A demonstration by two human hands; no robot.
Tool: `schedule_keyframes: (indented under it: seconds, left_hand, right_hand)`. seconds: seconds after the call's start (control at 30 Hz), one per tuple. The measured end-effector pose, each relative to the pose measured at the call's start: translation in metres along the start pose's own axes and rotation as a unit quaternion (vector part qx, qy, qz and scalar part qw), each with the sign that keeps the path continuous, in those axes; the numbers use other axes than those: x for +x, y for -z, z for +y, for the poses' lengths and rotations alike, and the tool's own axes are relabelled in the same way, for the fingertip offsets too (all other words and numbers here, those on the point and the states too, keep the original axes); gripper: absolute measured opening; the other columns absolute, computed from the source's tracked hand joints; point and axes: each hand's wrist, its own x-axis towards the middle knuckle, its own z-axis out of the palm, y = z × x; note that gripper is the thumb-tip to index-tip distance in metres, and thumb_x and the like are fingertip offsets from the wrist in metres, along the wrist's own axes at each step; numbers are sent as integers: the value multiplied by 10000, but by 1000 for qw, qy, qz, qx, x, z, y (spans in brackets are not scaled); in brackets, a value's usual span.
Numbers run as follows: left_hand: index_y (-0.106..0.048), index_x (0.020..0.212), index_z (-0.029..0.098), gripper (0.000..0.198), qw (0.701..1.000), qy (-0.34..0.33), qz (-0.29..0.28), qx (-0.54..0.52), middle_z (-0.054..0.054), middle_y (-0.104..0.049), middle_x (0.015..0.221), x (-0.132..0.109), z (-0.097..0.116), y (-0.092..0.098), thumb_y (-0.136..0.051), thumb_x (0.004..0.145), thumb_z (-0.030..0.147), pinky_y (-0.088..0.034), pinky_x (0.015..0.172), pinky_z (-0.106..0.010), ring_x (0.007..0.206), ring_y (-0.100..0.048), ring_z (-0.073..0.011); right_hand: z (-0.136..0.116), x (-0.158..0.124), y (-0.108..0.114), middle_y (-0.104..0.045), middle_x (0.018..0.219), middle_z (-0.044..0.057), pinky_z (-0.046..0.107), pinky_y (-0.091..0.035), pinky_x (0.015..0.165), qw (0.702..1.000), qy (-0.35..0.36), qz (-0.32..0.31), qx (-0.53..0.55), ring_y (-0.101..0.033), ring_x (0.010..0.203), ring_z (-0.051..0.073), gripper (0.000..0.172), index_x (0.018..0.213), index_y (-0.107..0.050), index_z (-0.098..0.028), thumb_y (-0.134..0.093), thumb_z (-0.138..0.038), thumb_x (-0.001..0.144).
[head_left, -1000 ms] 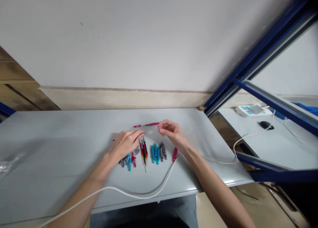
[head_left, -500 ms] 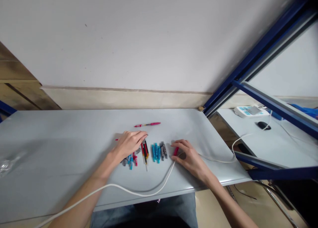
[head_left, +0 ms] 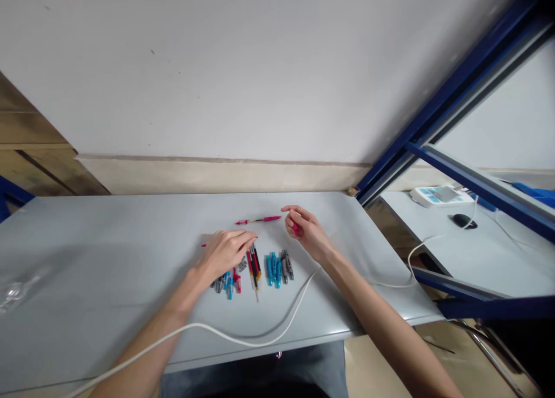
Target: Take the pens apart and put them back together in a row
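My left hand rests on the grey table, its curled fingers over a thin red part and touching the upright refills. My right hand is raised a little above the table and closed on a small red pen piece. An assembled pink pen lies just beyond both hands. Blue and grey pen barrels lie in a row between the hands. Small mixed caps sit under my left wrist.
A white cable curves across the table's front and runs off to the right. A second table at the right carries a white device and a black mouse. Blue frame bars slant overhead at right. Crumpled clear plastic lies far left.
My right hand went down to the red piece beside the barrels, picked it up, and lifted it toward the pink pen. My left hand stayed where it was.
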Motion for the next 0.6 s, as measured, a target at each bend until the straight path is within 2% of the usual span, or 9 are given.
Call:
schedule_keyframes:
  seconds: [0.1,0.17,0.27,0.33,0.43,0.5,0.57,0.6]
  left_hand:
    - [-748,1046,234,287,1000,0,1,8,-39,-768,881,0,-3,0,-468,1040,292,-530,712,-250,799,-732,-162]
    - [-746,1040,234,283,1000,0,-5,22,-35,-768,882,-1,-4,0,-466,1040,278,-523,697,-250,796,-731,-162]
    - [-740,1027,234,275,999,-3,-14,45,-25,-770,878,-1,-1,1,-467,1040,260,-499,647,-251,765,-730,-164]
    - [-737,1023,235,269,998,-4,-17,52,-20,-771,880,-1,1,2,-470,1041,262,-480,618,-253,751,-730,-168]
    - [-739,988,229,281,998,-2,-29,51,-18,-759,836,0,3,4,-466,1042,268,-459,589,-253,716,-718,-168]
    - [-741,968,225,293,999,1,-30,42,-23,-749,806,1,3,4,-462,1042,269,-460,588,-252,693,-708,-163]
    - [-744,985,224,284,999,2,-19,29,-31,-755,828,1,3,4,-469,1039,270,-478,609,-254,712,-712,-165]
    - [-744,1004,224,274,1000,3,-13,24,-34,-759,849,2,3,4,-476,1037,272,-489,624,-256,730,-717,-168]
  right_hand:
    - [8,8,-8,-276,630,-89,202,-170,445,992,-77,-63,83,-212,504,85,290,1059,-562,-240,-653,-477,918]
    - [11,4,-10,-303,644,-87,195,-164,438,987,-105,-76,98,-195,499,84,216,1030,-524,-256,-641,-398,917]
    - [10,-7,-12,-431,724,-62,194,-273,470,985,-91,-84,116,-312,532,84,220,1019,-505,-256,-647,-216,855]
    - [7,-12,-13,-531,814,-38,198,-343,506,987,-66,-102,108,-414,571,80,276,1050,-511,-252,-673,-182,838]
    - [5,-13,-15,-655,1005,24,228,-443,527,984,-43,-160,61,-584,629,113,397,1184,-482,-267,-724,-314,873]
    - [8,-11,-16,-690,1053,60,257,-486,514,981,-43,-186,24,-654,636,152,433,1187,-473,-258,-731,-418,878]
    - [14,-10,-16,-706,947,55,246,-454,459,982,-43,-182,-15,-628,541,139,349,1063,-523,-221,-691,-483,904]
    - [17,-10,-17,-687,828,30,229,-400,423,984,-37,-167,-39,-562,468,110,323,965,-548,-201,-656,-503,926]
